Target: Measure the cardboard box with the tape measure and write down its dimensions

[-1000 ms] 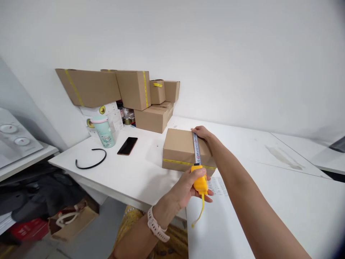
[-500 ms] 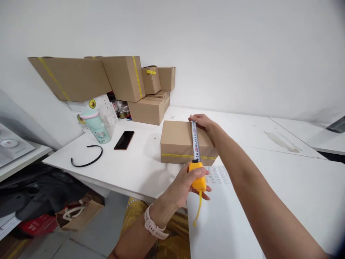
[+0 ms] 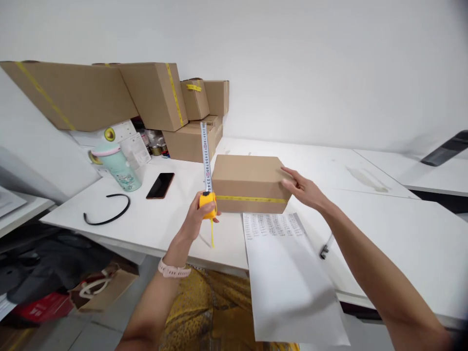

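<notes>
My left hand (image 3: 193, 217) is wrapped round a yellow tape measure (image 3: 208, 206), left of a closed cardboard box. Its silver blade (image 3: 205, 156) sticks out upward, away from me, past the box's left side, and a yellow wrist strap dangles below. The cardboard box (image 3: 248, 168) lies on the white table with a yellow printed tape line along its front. At the box's right end, my right hand (image 3: 305, 190) grips the edge between thumb and fingers. A paper sheet (image 3: 285, 278) with handwritten rows lies in front of the box and overhangs the table edge.
More cardboard boxes (image 3: 149, 92) are stacked at the back left. A mint tumbler (image 3: 122, 168), a phone (image 3: 160, 185) and a black headband (image 3: 126, 207) sit on the left of the table (image 3: 175, 229). A pen (image 3: 325, 249) lies right of the sheet.
The tape measure has come off the box top and moved left with my left hand. My right hand has let go of the blade's end and taken the box's right end.
</notes>
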Demonstrator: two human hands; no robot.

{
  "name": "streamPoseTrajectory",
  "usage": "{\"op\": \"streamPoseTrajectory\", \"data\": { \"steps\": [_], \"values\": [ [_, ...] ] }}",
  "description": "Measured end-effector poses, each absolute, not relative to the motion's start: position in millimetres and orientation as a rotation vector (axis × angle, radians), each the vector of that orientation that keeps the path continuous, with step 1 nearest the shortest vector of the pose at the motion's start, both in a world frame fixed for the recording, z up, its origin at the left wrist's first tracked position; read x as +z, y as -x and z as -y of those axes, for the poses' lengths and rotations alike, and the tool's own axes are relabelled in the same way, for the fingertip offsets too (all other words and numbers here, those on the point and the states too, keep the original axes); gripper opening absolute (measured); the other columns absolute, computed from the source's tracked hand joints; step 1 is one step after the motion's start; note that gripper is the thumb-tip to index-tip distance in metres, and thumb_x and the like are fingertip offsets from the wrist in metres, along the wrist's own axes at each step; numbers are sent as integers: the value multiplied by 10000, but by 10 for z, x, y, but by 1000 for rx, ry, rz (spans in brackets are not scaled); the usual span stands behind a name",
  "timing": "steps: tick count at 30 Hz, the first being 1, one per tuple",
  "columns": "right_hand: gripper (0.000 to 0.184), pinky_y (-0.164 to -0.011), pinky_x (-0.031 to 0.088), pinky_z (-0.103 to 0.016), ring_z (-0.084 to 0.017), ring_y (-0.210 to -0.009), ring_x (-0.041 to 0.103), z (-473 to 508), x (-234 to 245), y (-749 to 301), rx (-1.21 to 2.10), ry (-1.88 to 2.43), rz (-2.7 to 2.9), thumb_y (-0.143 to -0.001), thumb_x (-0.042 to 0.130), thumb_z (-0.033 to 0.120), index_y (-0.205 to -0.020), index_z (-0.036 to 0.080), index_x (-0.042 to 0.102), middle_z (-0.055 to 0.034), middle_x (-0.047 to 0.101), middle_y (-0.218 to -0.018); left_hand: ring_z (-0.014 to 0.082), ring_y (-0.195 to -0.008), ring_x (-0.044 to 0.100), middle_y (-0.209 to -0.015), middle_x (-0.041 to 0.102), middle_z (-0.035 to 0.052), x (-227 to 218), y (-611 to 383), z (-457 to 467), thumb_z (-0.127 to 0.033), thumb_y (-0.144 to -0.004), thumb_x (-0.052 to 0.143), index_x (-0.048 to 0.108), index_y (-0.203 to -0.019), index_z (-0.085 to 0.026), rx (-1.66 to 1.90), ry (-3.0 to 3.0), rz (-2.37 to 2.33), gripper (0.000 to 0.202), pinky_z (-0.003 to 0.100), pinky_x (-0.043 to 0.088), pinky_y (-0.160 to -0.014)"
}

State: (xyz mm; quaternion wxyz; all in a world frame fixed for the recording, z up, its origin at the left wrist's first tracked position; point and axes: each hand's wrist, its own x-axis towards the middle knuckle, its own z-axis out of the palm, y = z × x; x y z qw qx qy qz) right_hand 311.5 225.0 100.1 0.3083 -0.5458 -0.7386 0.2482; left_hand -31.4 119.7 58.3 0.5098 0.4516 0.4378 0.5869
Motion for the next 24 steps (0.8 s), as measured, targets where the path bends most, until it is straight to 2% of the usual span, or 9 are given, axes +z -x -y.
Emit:
{"op": "streamPoseTrajectory", "data": {
  "steps": [2, 5, 7, 10, 12, 15, 17, 24],
  "values": [
    [690, -851, 548, -413, -295, -1054, 665, -2384, 1131, -3025, 553, 1440, 1918, -846, 579, 736, -1381, 301, 614, -94, 701, -1254, 166, -656, 689, -979, 594, 19, 750, 342, -1326, -472, -693, 787, 562, -1128, -174, 1458, -1102, -1019, 573, 279, 561, -481],
    [553, -861, 518, -462, -311, -1004, 657, -2708, 1344, -2919, 357, 1552, 1842, -878, 515, 719, -1094, 255, 726, -114, 724, -1117, 128, -592, 661, -1039, 622, 53, 1022, 384, -1526, -482, -678, 788, 587, -1091, -149, 1491, -1109, -995, 568, 261, 543, -452],
    [513, -893, 488, -504, -339, -1046, 626, -2926, 1431, -2850, 189, 1625, 1824, -906, 470, 681, -951, 239, 727, -144, 701, -1113, 115, -568, 647, -1057, 631, 63, 1152, 386, -1620, -490, -660, 793, 591, -1057, -144, 1501, -1102, -1002, 564, 258, 539, -439],
    [412, -958, 451, -499, -348, -1152, 560, -3186, 1466, -2723, 27, 1485, 1893, -953, 429, 534, -859, 225, 685, -166, 664, -1195, 127, -604, 659, -1065, 642, 57, 1210, 287, -1605, -466, -660, 810, 575, -1082, -159, 1544, -1146, -1030, 573, 260, 553, -453],
    [363, -946, 448, -469, -325, -1090, 575, -3305, 1453, -2632, 25, 1388, 1955, -977, 382, 441, -842, 231, 645, -152, 687, -1138, 138, -646, 667, -1046, 645, 43, 1153, 132, -1487, -432, -667, 830, 552, -1125, -179, 1530, -1196, -1020, 592, 261, 567, -475],
    [330, -893, 440, -458, -311, -962, 598, -3410, 1415, -2520, 12, 1398, 1965, -994, 329, 382, -850, 248, 594, -137, 714, -1022, 155, -701, 674, -1002, 649, 38, 967, -190, -1258, -413, -706, 826, 531, -1156, -193, 1352, -1196, -925, 581, 257, 578, -501],
    [315, -909, 417, -470, -313, -962, 599, -3439, 1390, -2477, -53, 1408, 1955, -999, 301, 346, -874, 251, 573, -138, 718, -1035, 155, -709, 673, -999, 647, 43, 824, -405, -1145, -426, -734, 808, 530, -1159, -191, 1219, -1145, -852, 560, 249, 573, -501],
    [376, -930, 354, -478, -305, -938, 605, -3412, 1360, -2440, -177, 1395, 1982, -995, 231, 244, -1170, 210, 562, -126, 709, -975, 148, -705, 668, -1069, 638, 62, 568, -758, -1000, -448, -730, 796, 538, -1151, -194, 1084, -968, -806, 555, 246, 563, -494]
  ]
}}
